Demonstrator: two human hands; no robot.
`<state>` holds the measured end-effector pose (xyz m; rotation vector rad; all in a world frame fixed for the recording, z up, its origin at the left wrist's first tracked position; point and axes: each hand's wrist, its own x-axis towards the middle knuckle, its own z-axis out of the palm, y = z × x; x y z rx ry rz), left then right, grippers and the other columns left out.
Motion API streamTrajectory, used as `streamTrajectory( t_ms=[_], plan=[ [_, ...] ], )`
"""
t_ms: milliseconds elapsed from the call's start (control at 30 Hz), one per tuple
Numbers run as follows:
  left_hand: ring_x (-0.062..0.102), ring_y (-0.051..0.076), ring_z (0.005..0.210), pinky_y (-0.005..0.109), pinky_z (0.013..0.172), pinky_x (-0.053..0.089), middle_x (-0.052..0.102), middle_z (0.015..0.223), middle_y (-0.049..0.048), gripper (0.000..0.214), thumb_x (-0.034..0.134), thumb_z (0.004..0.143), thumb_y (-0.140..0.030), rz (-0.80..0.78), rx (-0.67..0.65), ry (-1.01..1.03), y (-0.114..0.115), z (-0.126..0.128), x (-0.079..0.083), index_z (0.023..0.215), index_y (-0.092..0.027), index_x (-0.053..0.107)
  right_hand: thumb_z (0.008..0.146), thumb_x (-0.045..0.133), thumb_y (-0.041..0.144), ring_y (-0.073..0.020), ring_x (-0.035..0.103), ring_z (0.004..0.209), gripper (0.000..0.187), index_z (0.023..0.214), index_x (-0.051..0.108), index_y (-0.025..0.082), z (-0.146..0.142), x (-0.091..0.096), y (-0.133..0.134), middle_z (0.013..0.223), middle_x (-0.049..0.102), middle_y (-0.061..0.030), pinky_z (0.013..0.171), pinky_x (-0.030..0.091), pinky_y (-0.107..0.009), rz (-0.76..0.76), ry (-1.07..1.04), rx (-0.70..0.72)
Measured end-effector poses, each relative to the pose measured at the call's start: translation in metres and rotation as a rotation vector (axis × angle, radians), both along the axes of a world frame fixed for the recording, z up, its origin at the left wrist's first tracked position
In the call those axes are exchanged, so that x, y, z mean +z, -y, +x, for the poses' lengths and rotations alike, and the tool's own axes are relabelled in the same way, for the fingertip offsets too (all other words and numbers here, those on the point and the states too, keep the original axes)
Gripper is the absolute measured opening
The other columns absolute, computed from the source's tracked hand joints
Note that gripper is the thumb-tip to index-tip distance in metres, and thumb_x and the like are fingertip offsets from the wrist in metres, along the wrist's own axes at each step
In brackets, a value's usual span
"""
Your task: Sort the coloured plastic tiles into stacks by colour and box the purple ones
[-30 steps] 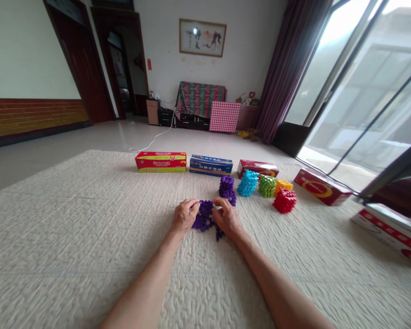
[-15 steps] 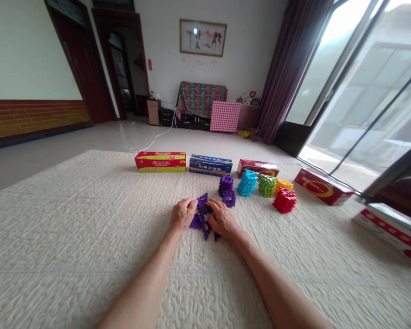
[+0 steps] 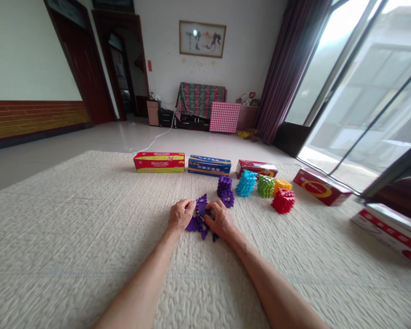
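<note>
Several flat purple plastic pieces with toothed edges, like interlocking building tiles, lie in a small heap between my hands. My left hand (image 3: pixel 181 214) is closed at the left edge of an upper purple tile (image 3: pixel 202 208). Against that tile's right side, the curled fingers of my right hand (image 3: pixel 220 219) grip it. Other purple tiles (image 3: pixel 192 225) poke out below, partly covered by my fingers. Just beyond my right hand stand a stacked purple toothed block (image 3: pixel 224 185) and a smaller purple block (image 3: pixel 228 198).
To the right sit toothed blocks: blue (image 3: pixel 246 183), green (image 3: pixel 266 186), yellow (image 3: pixel 282 185) and red (image 3: pixel 283 201). Behind stand a red-and-yellow box (image 3: pixel 159 163), a blue box (image 3: pixel 209 166) and a dark red box (image 3: pixel 256 169). More boxes (image 3: pixel 322 187) lie farther right on the quilted cover (image 3: pixel 71 228).
The view has shifted slightly. Both hands stay at the purple tiles; the right-hand fingers are bent a little more, and the upper tile has turned slightly.
</note>
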<state>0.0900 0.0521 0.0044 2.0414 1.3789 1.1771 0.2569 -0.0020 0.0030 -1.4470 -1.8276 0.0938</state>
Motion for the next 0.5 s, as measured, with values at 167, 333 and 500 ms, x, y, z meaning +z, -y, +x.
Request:
streamTrajectory(
  t_ms=[167, 333, 500],
  plan=[
    [0.066, 0.018, 0.092, 0.026, 0.082, 0.048, 0.074, 0.096, 0.0046, 0.029, 0.048, 0.085, -0.036, -0.007, 0.003, 0.021, 0.0, 0.0, -0.001, 0.091, -0.022, 0.073, 0.072, 0.057, 0.014, -0.0198, 0.056, 0.097, 0.024, 0.095, 0.057, 0.021, 0.004, 0.006, 0.008, 0.103, 0.055, -0.0072, 0.087, 0.048, -0.035, 0.175, -0.102, -0.024],
    [0.067, 0.018, 0.092, 0.026, 0.083, 0.048, 0.074, 0.096, 0.0043, 0.03, 0.049, 0.085, -0.038, -0.029, 0.001, 0.026, -0.002, -0.001, -0.003, 0.091, -0.021, 0.073, 0.076, 0.054, 0.017, -0.0234, 0.052, 0.107, 0.029, 0.104, 0.054, 0.022, 0.036, 0.008, 0.007, 0.111, 0.054, -0.0095, 0.094, 0.044, -0.042, 0.28, -0.075, -0.194],
    [0.067, 0.019, 0.092, 0.025, 0.082, 0.048, 0.074, 0.094, 0.0045, 0.031, 0.049, 0.084, -0.038, -0.036, 0.0, 0.038, -0.002, -0.001, -0.002, 0.09, -0.02, 0.073, 0.075, 0.055, 0.018, -0.0257, 0.052, 0.106, 0.035, 0.109, 0.053, 0.019, 0.065, 0.003, 0.005, 0.111, 0.055, -0.011, 0.093, 0.044, -0.044, 0.241, 0.003, -0.2]
  ],
)
